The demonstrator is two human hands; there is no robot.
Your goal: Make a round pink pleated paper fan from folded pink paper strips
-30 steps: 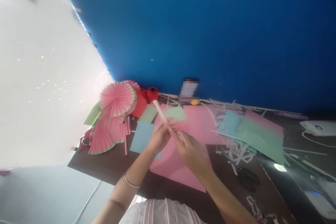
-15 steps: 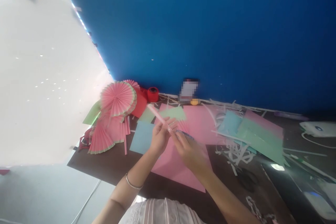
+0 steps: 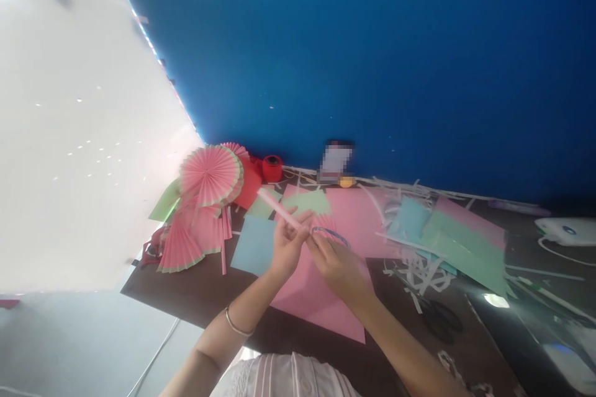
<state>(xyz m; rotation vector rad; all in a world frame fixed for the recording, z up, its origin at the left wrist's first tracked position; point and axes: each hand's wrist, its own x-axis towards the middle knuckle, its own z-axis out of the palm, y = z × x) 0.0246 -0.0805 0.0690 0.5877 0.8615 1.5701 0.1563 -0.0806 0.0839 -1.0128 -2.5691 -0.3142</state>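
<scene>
Both hands hold a narrow pink paper roll [image 3: 275, 205], which slants up and left above the table. My left hand [image 3: 287, 245] has its fingers wrapped round the middle of it. At the lower end, my right hand [image 3: 338, 265] pinches it with fingertips close to the left hand. Under the hands lies a large pink paper sheet [image 3: 326, 310]. Beside the right fingers is a dark blue curved rim [image 3: 331, 234], its kind unclear, next to a small pleated pink paper [image 3: 323, 221].
Round pleated pink paper fans [image 3: 209, 175] with green edges stand at the left. A red tape roll [image 3: 272, 169] sits near the blue wall [image 3: 363, 62]. White paper strips [image 3: 426, 273], green sheets [image 3: 465, 248] and black scissors [image 3: 440, 321] lie to the right.
My left hand has moved slightly right and down along the roll, closer to the right fingertips. The roll's upper end has shifted slightly left and down; both hands still hold it.
</scene>
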